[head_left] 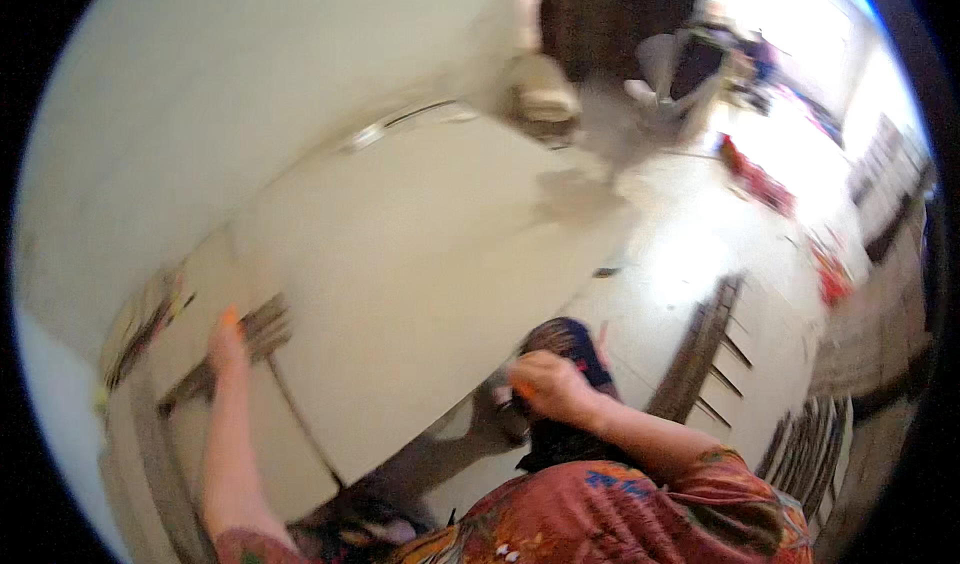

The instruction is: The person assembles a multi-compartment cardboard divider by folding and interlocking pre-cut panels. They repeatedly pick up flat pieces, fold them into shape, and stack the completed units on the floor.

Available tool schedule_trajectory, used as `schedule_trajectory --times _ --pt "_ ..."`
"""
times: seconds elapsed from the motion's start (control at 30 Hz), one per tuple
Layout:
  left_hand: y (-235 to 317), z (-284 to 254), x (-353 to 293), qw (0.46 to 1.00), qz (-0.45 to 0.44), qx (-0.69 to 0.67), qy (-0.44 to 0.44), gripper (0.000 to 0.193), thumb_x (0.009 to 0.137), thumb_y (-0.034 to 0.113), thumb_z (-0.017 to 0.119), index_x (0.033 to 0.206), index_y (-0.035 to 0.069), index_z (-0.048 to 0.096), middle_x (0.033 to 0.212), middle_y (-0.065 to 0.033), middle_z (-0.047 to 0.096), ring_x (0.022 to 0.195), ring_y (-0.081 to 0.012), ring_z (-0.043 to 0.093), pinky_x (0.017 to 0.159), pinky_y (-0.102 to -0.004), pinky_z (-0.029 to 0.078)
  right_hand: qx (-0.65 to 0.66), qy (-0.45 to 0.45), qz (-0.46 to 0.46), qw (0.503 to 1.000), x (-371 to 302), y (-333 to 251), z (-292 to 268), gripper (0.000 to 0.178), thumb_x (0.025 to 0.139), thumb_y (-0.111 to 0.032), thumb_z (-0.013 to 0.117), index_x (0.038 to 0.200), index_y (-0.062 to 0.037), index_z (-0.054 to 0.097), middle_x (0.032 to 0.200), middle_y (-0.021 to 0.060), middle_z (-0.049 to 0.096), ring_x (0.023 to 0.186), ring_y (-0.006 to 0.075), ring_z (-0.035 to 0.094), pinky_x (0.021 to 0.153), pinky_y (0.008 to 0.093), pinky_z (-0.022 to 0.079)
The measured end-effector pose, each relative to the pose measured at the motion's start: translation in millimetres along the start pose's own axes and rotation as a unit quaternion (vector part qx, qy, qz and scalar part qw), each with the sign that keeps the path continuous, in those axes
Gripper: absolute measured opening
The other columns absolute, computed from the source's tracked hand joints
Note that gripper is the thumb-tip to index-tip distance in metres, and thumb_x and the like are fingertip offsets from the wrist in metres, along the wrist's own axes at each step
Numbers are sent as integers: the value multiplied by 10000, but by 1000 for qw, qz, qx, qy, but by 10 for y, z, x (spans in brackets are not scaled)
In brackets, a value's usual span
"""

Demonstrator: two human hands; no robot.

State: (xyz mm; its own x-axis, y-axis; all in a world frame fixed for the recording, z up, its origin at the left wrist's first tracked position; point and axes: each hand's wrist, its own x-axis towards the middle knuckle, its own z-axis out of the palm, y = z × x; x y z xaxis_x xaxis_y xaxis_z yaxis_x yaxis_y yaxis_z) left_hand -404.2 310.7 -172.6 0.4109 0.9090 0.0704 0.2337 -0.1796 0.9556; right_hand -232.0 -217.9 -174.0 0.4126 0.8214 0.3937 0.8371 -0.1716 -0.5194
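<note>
My left hand (pixel 228 349) is at the left side of a wide pale board or tabletop (pixel 400 264). It is closed around a short, flat bundle of brown strips (pixel 266 326), blurred by motion. Something orange shows at its fingertip. My right hand (pixel 552 386) is curled into a fist beyond the board's near right edge, in front of a dark-clothed shape (pixel 565 339), perhaps my knee. Orange shows at these fingers too, and whatever they hold is hidden.
Long brown strips (pixel 695 349) lie on the floor at right, with another stack of dark strips (pixel 812 449) nearer me. A plain wall (pixel 270 64) bounds the board's far left. Red items (pixel 760 179) and a pale sack (pixel 545 89) lie farther off.
</note>
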Motion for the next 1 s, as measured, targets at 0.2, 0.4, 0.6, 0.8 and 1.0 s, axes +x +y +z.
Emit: schedule_trajectory --times 0.2,0.4,0.6,0.8,1.0 --pt "-69 -231 313 943 208 256 34 336 928 172 473 1201 -13 537 1102 -117 584 960 -215 550 863 -335 426 8 33 -29 999 42 -114 123 179 738 -94 599 907 -34 596 748 137 589 749 323 582 661 416 487" --pt "226 -25 152 899 186 387 -81 331 961 144 397 1234 18 536 1047 -108 610 937 -219 572 828 -329 448 17 29 -36 999 -27 -1 230 92 707 -69 590 777 -37 539 685 126 557 726 315 575 648 407 475" --pt "541 -272 31 953 240 172 -68 396 970 219 372 1277 -9 476 1160 -117 560 1038 -202 534 890 -300 410 79 47 25 995 11 -80 211 216 822 -152 601 991 -17 597 809 147 617 736 314 610 634 357 499" --pt "399 503 -2118 949 168 -83 -254 463 917 280 430 1278 -10 439 1202 -105 511 1096 -199 476 918 -342 391 642 -48 287 710 124 -410 431 350 894 -221 591 1121 45 575 901 87 644 764 159 631 648 287 522" --pt "635 495 -3213 799 465 223 -309 390 919 254 493 1208 -1 552 1301 -197 482 1201 -343 451 999 -426 366 649 -73 320 686 -12 -259 620 281 897 -183 580 1079 31 605 950 85 646 831 177 626 695 315 521"
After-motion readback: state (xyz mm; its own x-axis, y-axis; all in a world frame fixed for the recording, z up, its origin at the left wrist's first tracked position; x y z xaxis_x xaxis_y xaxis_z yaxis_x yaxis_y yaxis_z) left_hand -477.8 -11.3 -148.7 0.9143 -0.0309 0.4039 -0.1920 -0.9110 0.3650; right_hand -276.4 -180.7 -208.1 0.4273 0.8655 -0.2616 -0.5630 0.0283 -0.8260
